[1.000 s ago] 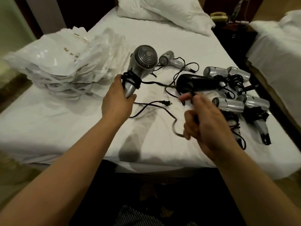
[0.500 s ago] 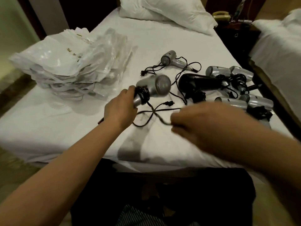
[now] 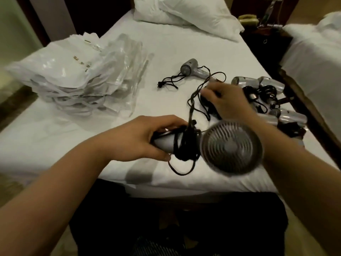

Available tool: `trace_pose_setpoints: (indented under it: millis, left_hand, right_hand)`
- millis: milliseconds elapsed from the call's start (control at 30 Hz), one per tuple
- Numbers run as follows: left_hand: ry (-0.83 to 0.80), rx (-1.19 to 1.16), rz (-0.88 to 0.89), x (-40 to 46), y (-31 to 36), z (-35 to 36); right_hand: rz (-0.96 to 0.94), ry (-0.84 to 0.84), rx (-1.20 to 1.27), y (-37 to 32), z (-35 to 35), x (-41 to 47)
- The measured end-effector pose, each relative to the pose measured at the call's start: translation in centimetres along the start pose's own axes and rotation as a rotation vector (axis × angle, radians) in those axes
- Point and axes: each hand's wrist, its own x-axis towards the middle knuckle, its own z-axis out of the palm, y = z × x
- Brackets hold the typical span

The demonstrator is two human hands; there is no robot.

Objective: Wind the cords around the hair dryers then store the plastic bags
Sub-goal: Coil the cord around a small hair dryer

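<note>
Head cam: left hand (image 3: 136, 139) grips smooth silver dryer (image 3: 217, 146), ribbed round grille.

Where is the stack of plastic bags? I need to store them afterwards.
In the head view, the plastic bags lie piled on the bed's left side, left of the lone silver hair dryer.

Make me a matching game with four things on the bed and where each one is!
Things:
1. plastic bags
2. pillow
3. held hair dryer
4. small hair dryer

Places:
A. lying mid-bed, cord loose
B. in the left hand, cord wound on its handle
C. far end of the bed
D. piled on the bed's left side

Pairs: 1-D, 2-C, 3-B, 4-A
</note>
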Motion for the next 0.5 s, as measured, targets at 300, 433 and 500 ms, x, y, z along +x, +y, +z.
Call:
trace_pose_setpoints:
  millis: [300,433,500]
  left_hand:
    - [0.477,-0.244,-0.254,1.1,-2.0,1.2]
    - [0.575,0.099,-0.339,2.0,-3.0,1.4]
    - [0.59,0.258,-0.392,2.5,-3.6,1.6]
  right_hand:
    - [0.159,-0.368,0.027,-1.1,8.0,-6.3]
    - [0.058,-0.467,-0.154,-3.0,8.6,-7.3]
    - [-0.036,-0.504,-0.275,-3.9,8.4,-7.6]
